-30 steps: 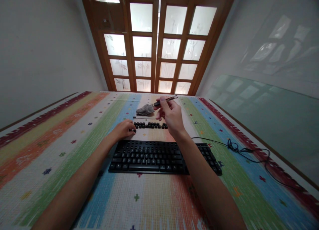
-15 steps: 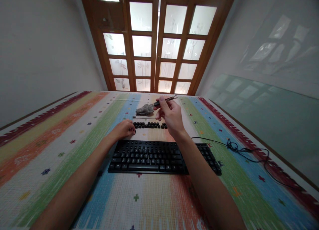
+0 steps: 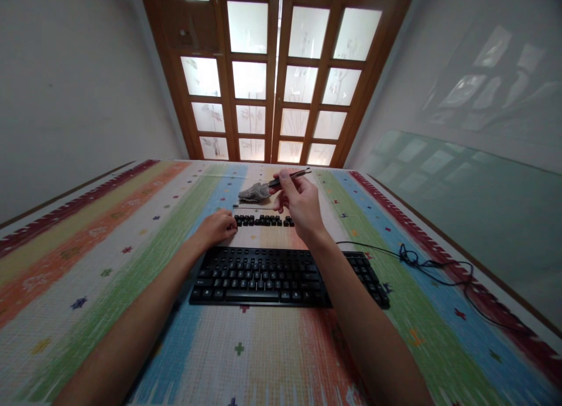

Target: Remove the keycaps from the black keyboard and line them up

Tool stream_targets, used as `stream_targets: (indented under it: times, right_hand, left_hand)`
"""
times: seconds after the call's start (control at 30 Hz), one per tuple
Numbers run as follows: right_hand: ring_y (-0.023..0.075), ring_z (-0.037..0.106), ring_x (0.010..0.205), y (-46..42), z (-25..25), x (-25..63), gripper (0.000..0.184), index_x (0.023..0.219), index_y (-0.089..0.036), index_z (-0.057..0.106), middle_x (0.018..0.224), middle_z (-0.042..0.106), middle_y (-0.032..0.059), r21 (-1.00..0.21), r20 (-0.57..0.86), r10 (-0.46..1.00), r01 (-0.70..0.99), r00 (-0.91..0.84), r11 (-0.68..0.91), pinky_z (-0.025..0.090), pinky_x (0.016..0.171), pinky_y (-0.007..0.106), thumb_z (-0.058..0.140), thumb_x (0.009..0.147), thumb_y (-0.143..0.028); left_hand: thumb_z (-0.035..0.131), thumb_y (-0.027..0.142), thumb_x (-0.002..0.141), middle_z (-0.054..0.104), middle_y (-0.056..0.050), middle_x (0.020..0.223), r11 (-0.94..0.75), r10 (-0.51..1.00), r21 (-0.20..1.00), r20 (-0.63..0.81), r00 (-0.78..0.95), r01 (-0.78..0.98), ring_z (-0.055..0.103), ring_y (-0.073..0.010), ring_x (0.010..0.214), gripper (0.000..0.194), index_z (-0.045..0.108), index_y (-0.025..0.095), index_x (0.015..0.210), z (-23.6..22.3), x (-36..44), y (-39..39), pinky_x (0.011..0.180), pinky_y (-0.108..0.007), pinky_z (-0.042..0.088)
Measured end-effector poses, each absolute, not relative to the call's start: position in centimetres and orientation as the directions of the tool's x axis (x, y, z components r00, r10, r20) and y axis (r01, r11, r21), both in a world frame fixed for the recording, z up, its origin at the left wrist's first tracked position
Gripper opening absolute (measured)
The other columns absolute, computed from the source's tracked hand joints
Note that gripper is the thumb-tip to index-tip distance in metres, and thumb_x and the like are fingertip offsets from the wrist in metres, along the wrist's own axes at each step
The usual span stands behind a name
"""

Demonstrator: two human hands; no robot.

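A black keyboard (image 3: pixel 259 277) lies in front of me, its upper rows looking stripped of caps. Beyond it is a row of loose black keycaps (image 3: pixel 267 221). My left hand (image 3: pixel 218 227) rests at the left end of that row, fingers pinched together; what they hold, if anything, is too small to tell. Raised over the row's right end, my right hand (image 3: pixel 302 204) grips a slim dark tool (image 3: pixel 293 176) with a two-pronged end pointing up and right. Behind the keycaps sit a crumpled grey cloth (image 3: pixel 254 192) and a thin dark stick (image 3: pixel 250 207).
A striped, patterned cloth (image 3: pixel 132 265) covers the table. The keyboard's black cable (image 3: pixel 425 265) lies loosely coiled on the right. Pale walls stand on both sides, with a glass panel (image 3: pixel 461 201) on the right and wooden paned doors (image 3: pixel 274 101) at the far end.
Both hands have hardly moved. The left fingertips have shifted slightly, and the dark bit at them shows less than before. The tool stays in the right hand.
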State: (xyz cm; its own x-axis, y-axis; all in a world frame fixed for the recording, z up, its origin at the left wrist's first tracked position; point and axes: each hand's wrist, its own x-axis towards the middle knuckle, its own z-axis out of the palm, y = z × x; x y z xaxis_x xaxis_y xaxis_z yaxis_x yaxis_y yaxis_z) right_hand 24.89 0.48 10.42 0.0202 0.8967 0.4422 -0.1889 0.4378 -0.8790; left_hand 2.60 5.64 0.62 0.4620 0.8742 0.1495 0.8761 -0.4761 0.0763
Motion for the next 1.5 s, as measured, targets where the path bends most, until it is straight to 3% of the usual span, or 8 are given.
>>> stream_targets:
  times: [0.5,0.83,1.5]
  right_hand:
    - [0.0071,0.052,0.044,0.50,10.35,24.93,0.050,0.090,-0.017,0.060,0.068,0.063,0.0002,-0.889,0.433,0.901,-0.158,0.011,0.429,0.038,0.040,0.022,0.060,0.081,-0.066]
    - [0.0071,0.053,0.044,0.40,10.37,24.97,0.050,0.088,-0.017,0.060,0.069,0.064,0.0010,-0.883,0.445,0.896,-0.165,0.001,0.439,0.037,0.039,0.022,0.059,0.081,-0.067]
    - [0.0072,0.053,0.044,0.33,10.33,24.88,0.050,0.087,-0.017,0.060,0.068,0.064,0.0009,-0.889,0.441,0.897,-0.148,-0.019,0.434,0.037,0.039,0.022,0.059,0.081,-0.067]
  left_hand:
    - [0.062,0.022,0.078,0.063,-0.005,0.080,-0.481,0.867,0.086,0.194,0.459,0.872,0.058,-0.0222,0.086,0.011,0.071,0.019,0.081,0.23,2.05,5.92,0.070,-0.030,0.043]
    - [0.062,0.029,0.077,0.063,-0.005,0.083,-0.474,0.866,0.098,0.234,0.443,0.875,0.058,-0.0233,0.087,0.023,0.070,0.019,0.097,-0.06,2.02,5.95,0.076,-0.032,0.045]
    - [0.059,0.030,0.079,0.062,-0.006,0.081,-0.452,0.882,0.104,0.200,0.426,0.886,0.059,-0.0241,0.087,0.019,0.071,0.019,0.088,-0.06,2.43,5.82,0.075,-0.032,0.046]
